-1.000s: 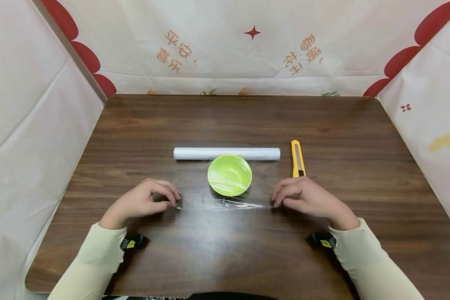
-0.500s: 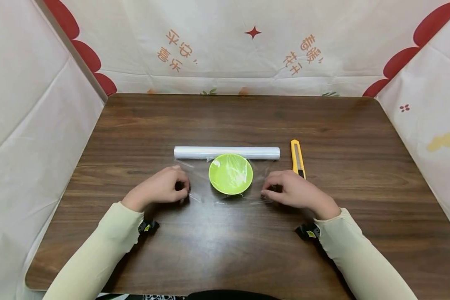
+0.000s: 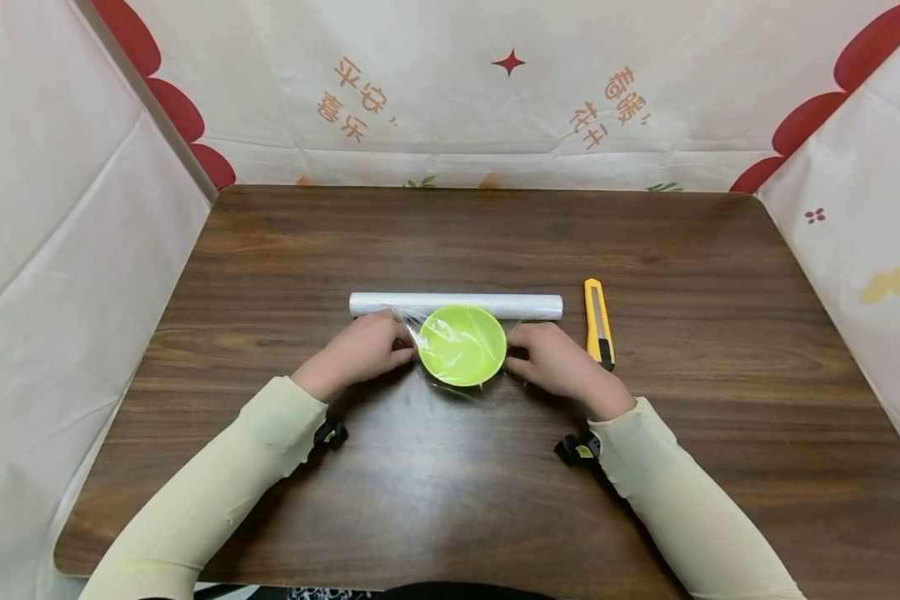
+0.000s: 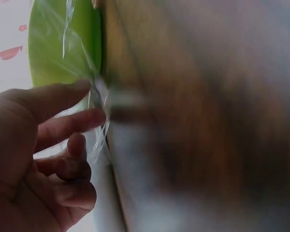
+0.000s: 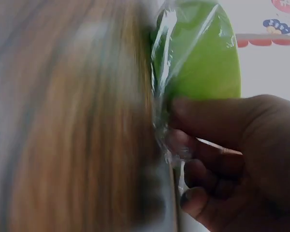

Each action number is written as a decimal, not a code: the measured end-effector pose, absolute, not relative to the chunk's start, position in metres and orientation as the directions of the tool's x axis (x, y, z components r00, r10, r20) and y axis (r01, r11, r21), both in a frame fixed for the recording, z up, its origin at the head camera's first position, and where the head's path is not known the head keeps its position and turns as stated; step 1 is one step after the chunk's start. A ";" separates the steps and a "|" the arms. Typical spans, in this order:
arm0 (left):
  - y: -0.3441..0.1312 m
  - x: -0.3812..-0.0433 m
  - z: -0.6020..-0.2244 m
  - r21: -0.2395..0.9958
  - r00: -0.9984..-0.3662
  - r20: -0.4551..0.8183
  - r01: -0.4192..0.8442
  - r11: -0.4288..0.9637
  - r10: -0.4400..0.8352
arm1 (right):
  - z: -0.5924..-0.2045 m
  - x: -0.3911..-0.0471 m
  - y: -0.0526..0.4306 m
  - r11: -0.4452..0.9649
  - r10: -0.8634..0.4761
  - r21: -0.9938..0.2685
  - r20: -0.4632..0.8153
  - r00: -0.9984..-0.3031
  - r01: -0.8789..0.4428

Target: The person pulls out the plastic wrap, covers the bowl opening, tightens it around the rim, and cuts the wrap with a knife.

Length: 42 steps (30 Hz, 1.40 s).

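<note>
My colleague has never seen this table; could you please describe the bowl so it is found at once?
On the brown wooden table, find the long white roll. Just on its near side, between the left hand and the right hand, sits the bowl under clear film. Unlike the roll and the yellow cutter, it is round and bright green.

bowl [image 3: 462,346]: on table [image 3: 450,492] | film [image 5: 165,58]: over bowl | roll [image 3: 457,298]: behind bowl | cutter [image 3: 599,323]: right of bowl

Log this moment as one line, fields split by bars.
Left hand: pinches film | right hand: pinches film | green bowl: between hands, film-covered | white roll: behind bowl | yellow cutter: beside right hand
</note>
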State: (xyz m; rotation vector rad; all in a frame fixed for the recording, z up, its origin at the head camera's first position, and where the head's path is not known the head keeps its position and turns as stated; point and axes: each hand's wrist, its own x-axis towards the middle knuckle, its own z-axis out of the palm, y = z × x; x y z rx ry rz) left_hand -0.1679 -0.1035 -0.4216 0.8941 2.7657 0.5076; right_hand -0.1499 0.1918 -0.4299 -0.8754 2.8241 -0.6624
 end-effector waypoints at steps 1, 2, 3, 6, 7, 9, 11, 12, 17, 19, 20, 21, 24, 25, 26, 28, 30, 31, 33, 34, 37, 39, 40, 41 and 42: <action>-0.101 -0.168 -0.423 0.394 -0.812 -0.080 0.507 0.767 0.578 | -0.430 -0.150 0.191 0.748 -0.534 -0.459 0.015 -0.846 -0.480; -0.099 -0.168 -0.425 0.411 -0.824 -0.079 0.486 0.772 0.561 | -0.431 -0.151 0.189 0.747 -0.506 -0.500 0.000 -0.863 -0.438; -0.099 -0.168 -0.426 0.435 -0.835 -0.080 0.462 0.773 0.544 | -0.432 -0.152 0.187 0.740 -0.477 -0.553 -0.027 -0.879 -0.384; -0.101 -0.167 -0.431 0.567 -0.854 -0.120 0.359 0.742 0.506 | -0.432 -0.153 0.186 0.680 -0.397 -0.705 -0.124 -0.909 -0.201; -0.103 -0.166 -0.432 0.616 -0.858 -0.133 0.320 0.720 0.496 | -0.431 -0.153 0.187 0.651 -0.378 -0.746 -0.157 -0.912 -0.141; -0.109 -0.161 -0.431 0.719 -0.866 -0.172 0.216 0.661 0.470 | -0.428 -0.151 0.190 0.625 -0.351 -0.777 -0.193 -0.916 -0.075; -0.114 -0.154 -0.428 0.803 -0.880 -0.204 0.100 0.588 0.429 | -0.422 -0.146 0.195 0.654 -0.327 -0.751 -0.172 -0.929 -0.091; -0.116 -0.150 -0.426 0.837 -0.891 -0.211 0.047 0.545 0.401 | -0.419 -0.143 0.198 0.682 -0.311 -0.723 -0.148 -0.939 -0.112; -0.109 -0.137 -0.424 0.951 -0.926 -0.228 -0.146 0.271 0.301 | -0.403 -0.126 0.203 0.760 -0.210 -0.637 -0.057 -0.976 -0.126; -0.102 -0.136 -0.426 0.962 -0.930 -0.243 -0.193 0.193 0.277 | -0.404 -0.123 0.198 0.713 -0.201 -0.697 -0.102 -0.974 -0.074; -0.099 -0.136 -0.427 0.962 -0.930 -0.258 -0.222 0.161 0.262 | -0.406 -0.122 0.194 0.665 -0.208 -0.746 -0.132 -0.969 -0.041; -0.096 -0.137 -0.428 0.962 -0.929 -0.268 -0.242 0.129 0.255 | -0.409 -0.123 0.190 0.598 -0.221 -0.802 -0.161 -0.962 -0.003; -0.088 -0.138 -0.430 0.956 -0.921 -0.291 -0.293 0.031 0.261 | -0.421 -0.125 0.178 0.332 -0.236 -0.933 -0.223 -0.946 0.137; -0.085 -0.139 -0.430 0.952 -0.916 -0.295 -0.305 0.003 0.271 | -0.424 -0.126 0.175 0.244 -0.240 -0.955 -0.225 -0.944 0.166; -0.083 -0.139 -0.430 0.949 -0.912 -0.296 -0.314 -0.020 0.283 | -0.427 -0.126 0.172 0.161 -0.239 -0.969 -0.223 -0.945 0.187; -0.078 -0.138 -0.431 0.945 -0.906 -0.299 -0.325 -0.040 0.301 | -0.431 -0.126 0.168 0.056 -0.223 -0.974 -0.225 -0.949 0.218; -0.074 -0.138 -0.434 0.942 -0.901 -0.301 -0.332 -0.050 0.312 | -0.435 -0.124 0.165 -0.005 -0.215 -0.972 -0.230 -0.949 0.237; -0.073 -0.137 -0.435 0.941 -0.901 -0.300 -0.333 -0.056 0.314 | -0.436 -0.123 0.164 -0.042 -0.213 -0.968 -0.234 -0.949 0.248; -0.073 -0.135 -0.438 0.935 -0.899 -0.294 -0.341 -0.097 0.323 | -0.439 -0.121 0.162 -0.137 -0.208 -0.951 -0.245 -0.947 0.277; -0.073 -0.134 -0.440 0.929 -0.898 -0.291 -0.347 -0.126 0.329 | -0.440 -0.120 0.161 -0.186 -0.210 -0.939 -0.250 -0.945 0.290; -0.074 -0.131 -0.444 0.898 -0.894 -0.279 -0.372 -0.235 0.351 | -0.443 -0.116 0.156 -0.341 -0.213 -0.884 -0.258 -0.942 0.319; -0.075 -0.130 -0.446 0.867 -0.891 -0.274 -0.392 -0.307 0.363 | -0.444 -0.114 0.153 -0.424 -0.203 -0.848 -0.255 -0.945 0.319; -0.075 -0.129 -0.447 0.852 -0.888 -0.273 -0.401 -0.335 0.370 | -0.444 -0.112 0.151 -0.454 -0.195 -0.833 -0.252 -0.948 0.315; -0.075 -0.129 -0.448 0.841 -0.886 -0.271 -0.408 -0.356 0.377 | -0.445 -0.111 0.149 -0.482 -0.183 -0.819 -0.254 -0.950 0.311; -0.075 -0.129 -0.449 0.832 -0.884 -0.268 -0.413 -0.371 0.384 | -0.445 -0.110 0.148 -0.501 -0.172 -0.811 -0.250 -0.953 0.303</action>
